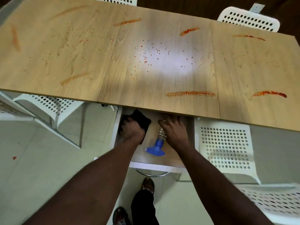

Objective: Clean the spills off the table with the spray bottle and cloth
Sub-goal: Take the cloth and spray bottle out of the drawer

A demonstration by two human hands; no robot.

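In the open drawer (151, 166) at lower centre, below the stained desk (97, 65), the left grip (132, 128) clamps the black cloth (141, 118), while the right grip (173, 129) rests, fingers spread, on the lying spray bottle (156, 146).

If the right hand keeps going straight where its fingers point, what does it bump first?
Probably nothing in sight: the right hand points deeper into the drawer, under the table edge. What lies back there is hidden.

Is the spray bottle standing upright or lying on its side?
The spray bottle lies on its side in the drawer: blue head toward the person, clear body under the right hand.
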